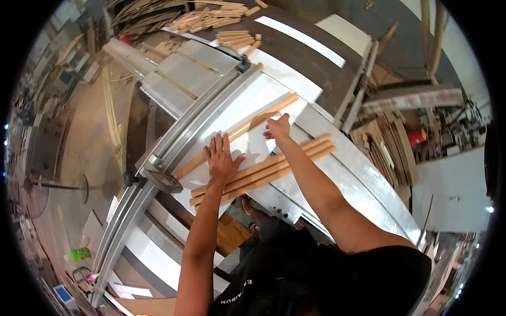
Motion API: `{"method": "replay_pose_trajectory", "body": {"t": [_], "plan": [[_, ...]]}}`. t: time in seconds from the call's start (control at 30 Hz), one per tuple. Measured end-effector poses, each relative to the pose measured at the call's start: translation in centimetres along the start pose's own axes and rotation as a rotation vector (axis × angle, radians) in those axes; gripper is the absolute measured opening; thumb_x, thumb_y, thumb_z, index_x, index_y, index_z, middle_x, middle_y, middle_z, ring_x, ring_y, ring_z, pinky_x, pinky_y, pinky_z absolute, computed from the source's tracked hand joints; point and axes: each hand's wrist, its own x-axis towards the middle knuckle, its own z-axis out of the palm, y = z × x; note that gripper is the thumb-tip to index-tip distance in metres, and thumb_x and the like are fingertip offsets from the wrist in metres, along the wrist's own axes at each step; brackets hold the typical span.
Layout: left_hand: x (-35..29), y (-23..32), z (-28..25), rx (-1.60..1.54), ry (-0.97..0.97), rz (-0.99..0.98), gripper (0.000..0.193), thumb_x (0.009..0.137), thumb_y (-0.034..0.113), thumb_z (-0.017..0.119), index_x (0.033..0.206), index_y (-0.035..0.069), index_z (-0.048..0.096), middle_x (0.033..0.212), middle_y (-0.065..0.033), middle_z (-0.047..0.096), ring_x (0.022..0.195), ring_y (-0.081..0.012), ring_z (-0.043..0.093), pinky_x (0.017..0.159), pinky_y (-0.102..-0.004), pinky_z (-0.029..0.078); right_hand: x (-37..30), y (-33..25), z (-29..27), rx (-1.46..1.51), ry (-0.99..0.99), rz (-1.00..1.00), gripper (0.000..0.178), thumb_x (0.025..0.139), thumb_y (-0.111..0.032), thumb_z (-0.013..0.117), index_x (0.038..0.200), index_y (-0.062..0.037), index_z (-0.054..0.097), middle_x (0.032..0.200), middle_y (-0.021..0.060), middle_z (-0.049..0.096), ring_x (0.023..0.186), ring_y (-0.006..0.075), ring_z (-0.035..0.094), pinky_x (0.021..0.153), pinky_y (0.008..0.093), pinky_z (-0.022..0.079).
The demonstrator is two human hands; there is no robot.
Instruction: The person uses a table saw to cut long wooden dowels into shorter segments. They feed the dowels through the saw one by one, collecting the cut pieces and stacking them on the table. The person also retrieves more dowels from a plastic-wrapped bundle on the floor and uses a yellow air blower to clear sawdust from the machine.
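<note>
the left hand (222, 164), just off the middle of the view toward nine o'clock, is spread wide with its thumb out to the side; its fingers lie over a long wooden strip (253, 124) without closing round it. the right hand (280, 128), toward one o'clock, is half open with loosely bent fingers and nothing visible in its grasp; whether it touches the strip i cannot tell. nearest the body, three wooden strips (263, 171) lie side by side from eight o'clock to nearly three, under both forearms. past them, the long strip slants from nine o'clock up to one across a white board (258, 97). bare metal tabletop (369, 181) shows at three. a metal clamp (164, 180) sits between eight and nine, by the strip's lower end, and a metal rail (196, 108) passes at ten. farther out, a pile of short wooden pieces (213, 22) lies toward eleven, a narrow white strip (301, 40) at one, stacked boards (383, 150) and a red object (416, 138) at three, a green packet (80, 254) at eight, and a fan (37, 196) at nine.
</note>
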Motion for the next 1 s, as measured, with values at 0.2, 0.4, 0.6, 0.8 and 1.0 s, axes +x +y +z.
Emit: {"method": "replay_pose_trajectory", "body": {"t": [0.2,0.4,0.6,0.8,1.0], "plan": [[-5.9,5.3,-1.2,-0.001,-0.071,0.299,0.09,0.086,0.069,0.062,0.15,0.008,0.044,0.134,-0.0158,0.052,0.118,-0.0337,0.049,0.095,-0.0497,0.034,-11.1,7.9,-16.2,0.01,0.177,-0.313,0.051,0.09,-0.02,0.07,0.133,0.0025,0.055,0.078,0.0114,0.068,0.055,0.0189,0.064,0.053,0.0332,0.055],[-11.5,13.0,1.6,0.047,-0.157,0.363,0.073,0.093,0.055,0.06,0.151,0.015,0.044,0.134,-0.0221,0.047,0.122,-0.0414,0.045,0.098,-0.0554,0.035,-24.0,22.0,-27.9,-0.284,0.228,-0.227,0.034,0.089,-0.026,0.071,0.113,-0.0029,0.07,0.075,0.0149,0.07,0.069,0.0287,0.068,0.067,0.0398,0.053],[-16.6,22.6,5.3,0.037,-0.18,0.309,0.067,0.095,0.049,0.06,0.15,0.015,0.044,0.142,-0.0294,0.039,0.124,-0.0438,0.042,0.097,-0.0569,0.034,-33.3,27.2,-31.8,-0.308,0.178,-0.075,0.036,0.088,-0.029,0.072,0.113,-0.0039,0.07,0.088,0.0172,0.073,0.083,0.031,0.072,0.075,0.04,0.056],[-21.4,32.9,8.9,-0.019,-0.16,0.413,0.068,0.094,0.048,0.061,0.15,0.012,0.044,0.137,-0.0316,0.041,0.12,-0.0439,0.043,0.093,-0.0546,0.037,-37.7,30.7,-36.9,-0.321,0.233,-0.07,0.044,0.09,-0.034,0.07,0.119,-0.0011,0.067,0.093,0.018,0.073,0.082,0.029,0.072,0.077,0.04,0.057],[-26.9,44.5,12.3,-0.071,-0.237,0.454,0.074,0.09,0.049,0.064,0.151,0.012,0.041,0.137,-0.0327,0.041,0.123,-0.0458,0.043,0.096,-0.0575,0.037,-41.6,35.1,-44.3,-0.148,0.384,0.046,0.051,0.091,-0.036,0.071,0.124,0.0013,0.065,0.096,0.0182,0.073,0.088,0.0266,0.072,0.079,0.0385,0.056]]}}
